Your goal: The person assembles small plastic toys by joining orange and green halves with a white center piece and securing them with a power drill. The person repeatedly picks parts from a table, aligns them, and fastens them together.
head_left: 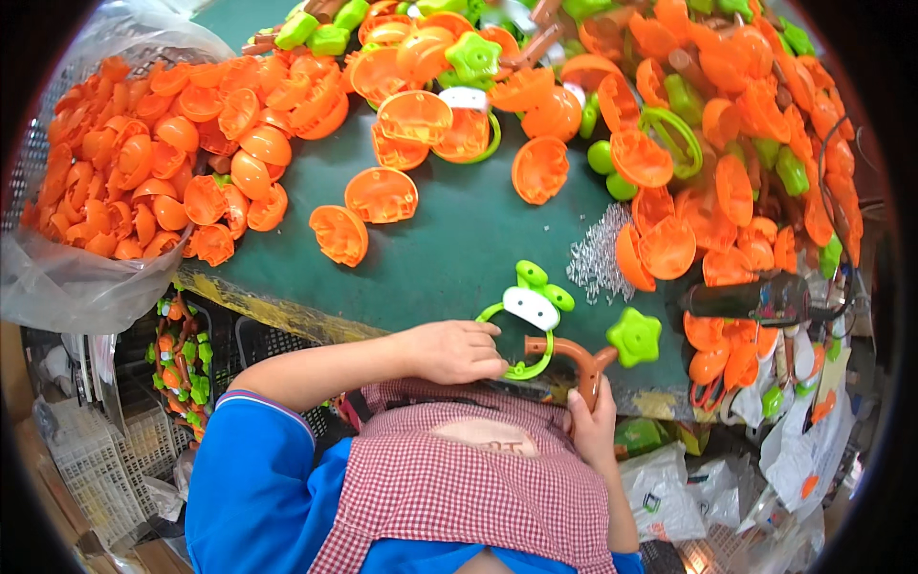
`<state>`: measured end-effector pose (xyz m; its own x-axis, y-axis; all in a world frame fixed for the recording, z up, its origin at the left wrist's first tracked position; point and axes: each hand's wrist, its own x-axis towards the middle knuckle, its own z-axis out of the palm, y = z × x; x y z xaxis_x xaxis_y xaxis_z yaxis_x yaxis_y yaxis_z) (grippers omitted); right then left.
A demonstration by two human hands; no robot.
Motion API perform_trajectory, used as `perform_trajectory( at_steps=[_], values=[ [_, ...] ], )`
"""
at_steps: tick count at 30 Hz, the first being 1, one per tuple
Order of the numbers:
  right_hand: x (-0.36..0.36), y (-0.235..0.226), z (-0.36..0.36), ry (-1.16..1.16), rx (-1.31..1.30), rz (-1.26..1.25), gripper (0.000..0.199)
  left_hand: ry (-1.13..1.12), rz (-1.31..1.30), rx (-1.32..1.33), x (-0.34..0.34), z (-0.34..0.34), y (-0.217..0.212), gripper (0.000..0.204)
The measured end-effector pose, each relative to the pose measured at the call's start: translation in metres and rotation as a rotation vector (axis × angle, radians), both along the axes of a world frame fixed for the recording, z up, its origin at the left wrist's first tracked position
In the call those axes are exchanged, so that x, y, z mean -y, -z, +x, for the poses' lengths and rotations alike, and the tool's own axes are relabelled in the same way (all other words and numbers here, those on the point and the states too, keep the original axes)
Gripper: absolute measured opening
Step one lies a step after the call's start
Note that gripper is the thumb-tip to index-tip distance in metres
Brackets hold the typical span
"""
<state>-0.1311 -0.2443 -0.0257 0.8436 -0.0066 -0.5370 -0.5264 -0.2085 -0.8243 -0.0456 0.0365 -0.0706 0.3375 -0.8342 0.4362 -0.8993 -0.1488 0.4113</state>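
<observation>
My left hand [459, 352], fingers curled, grips the near-left side of a green plastic ring [548, 356]. The ring carries a white two-dotted piece [532, 308] and green rounded lobes [543, 283] at its far side. A brown forked plastic branch [574, 352] is in my right hand [594, 421], held by its lower stem at the table edge. One arm of the branch reaches left to the ring; a green star-shaped piece [634, 337] sits at the tip of the other. My fingers partly hide both grips.
A heap of small silver screws [601, 253] lies on the green table [440, 253]. Orange half-shells [177, 143] fill a plastic-lined basket at left, and more orange and green parts [736, 115] pile up right. A dark corded power screwdriver [751, 299] lies at right.
</observation>
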Motion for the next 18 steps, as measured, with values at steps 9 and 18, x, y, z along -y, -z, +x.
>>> perform_trajectory(
  at_steps=[9,18],
  values=[
    [-0.020,-0.006,0.028,-0.279,0.885,-0.545,0.041,-0.105,-0.022,0.100,0.014,0.000,0.002,0.016],
    [-0.039,0.014,0.064,-0.755,0.998,-0.558,0.015,-0.174,-0.120,0.644,-0.036,0.120,-0.062,0.022]
  ],
)
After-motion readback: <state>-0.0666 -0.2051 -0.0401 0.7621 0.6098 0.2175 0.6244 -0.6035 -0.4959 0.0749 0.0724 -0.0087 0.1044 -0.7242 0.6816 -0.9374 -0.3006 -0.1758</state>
